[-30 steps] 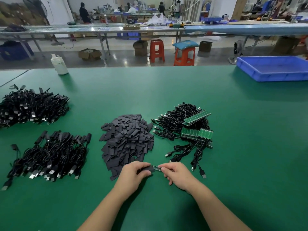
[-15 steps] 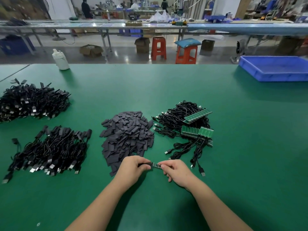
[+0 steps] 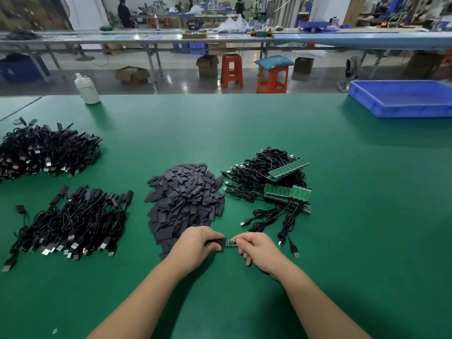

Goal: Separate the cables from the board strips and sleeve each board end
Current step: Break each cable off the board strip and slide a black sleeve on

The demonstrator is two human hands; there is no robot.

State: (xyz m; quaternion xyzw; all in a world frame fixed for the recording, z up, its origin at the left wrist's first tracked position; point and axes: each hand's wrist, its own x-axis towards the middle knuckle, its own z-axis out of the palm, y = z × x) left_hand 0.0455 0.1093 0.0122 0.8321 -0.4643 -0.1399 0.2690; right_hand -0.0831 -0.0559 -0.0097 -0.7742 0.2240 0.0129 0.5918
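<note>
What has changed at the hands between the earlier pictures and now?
Little. The left hand still pinches the black sleeve and the right hand still pinches the small green board; the gap between the hands looks slightly wider now. The sleeve pile, cable heaps and board strips stayed put.

Hands: two, a left hand (image 3: 195, 243) and a right hand (image 3: 259, 248), near centre; small green board (image 3: 231, 242): one, between them; black sleeve (image 3: 216, 242): one, at the left fingers; heaps of black cables: three, one far left (image 3: 46, 152), one near left (image 3: 73, 223), one right of centre with green board strips (image 3: 287, 182) on it; board strips: at least three, exact count unclear; pile of dark sleeves (image 3: 186, 199): one, centre; white bottle (image 3: 86, 89): one, far left; blue tray (image 3: 401, 99): one, far right; red stools (image 3: 252, 73) beyond the table: two.
</note>
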